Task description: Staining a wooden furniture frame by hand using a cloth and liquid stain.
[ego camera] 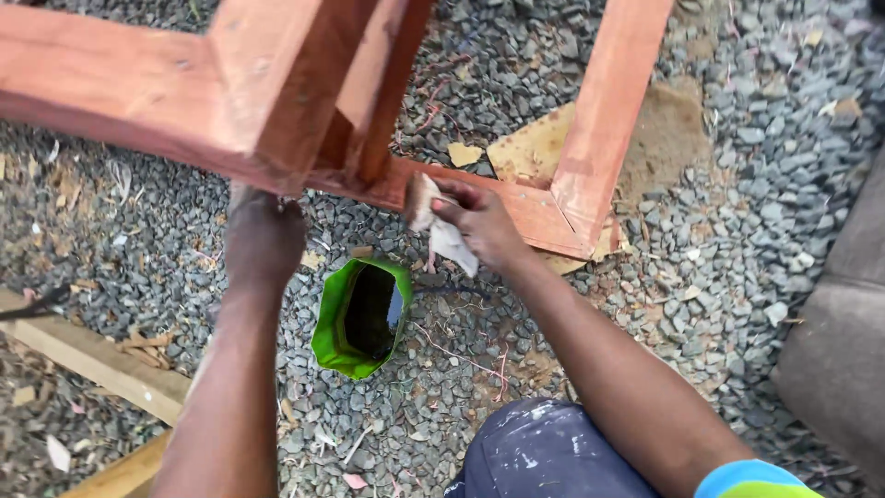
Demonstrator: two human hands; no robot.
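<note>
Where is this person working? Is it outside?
Probably outside, in a yard used for woodwork. The ground is loose gravel, a reddish wooden frame lies on it, and a green can of dark liquid sits by the hands, with spare planks nearby.

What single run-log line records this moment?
left hand: bracing wooden frame | right hand: pressing rag on frame rail | green can: open, on gravel

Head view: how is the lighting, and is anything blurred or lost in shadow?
Head view: soft, even daylight, no hard shadows or glare; gravel sharp; right hand and its cloth slightly motion-blurred; left hand dim under the reddish wooden frame; green container interior too dark to read.
</note>
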